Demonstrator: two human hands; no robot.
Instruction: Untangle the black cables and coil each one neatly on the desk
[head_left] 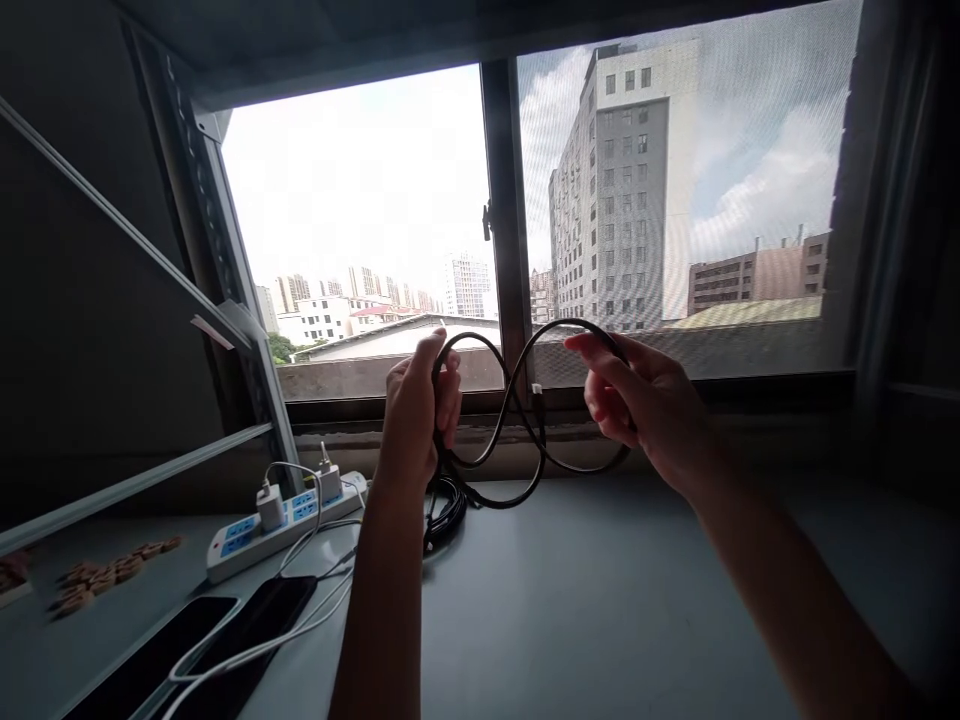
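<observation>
Left hand and right hand both grasp the black cable, its crossing loops held up mid-frame, above the grey tabletop. A light grip at each outer bend would probably keep the loops round and free of kinks. The pale-tipped plug hangs by the crossing and seems best kept from threading through, well clear of the coiled black cord at lower centre.

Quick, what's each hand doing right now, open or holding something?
Left hand: closed, holding one side of the looped black cable.
Right hand: closed, holding the other side of it.
</observation>
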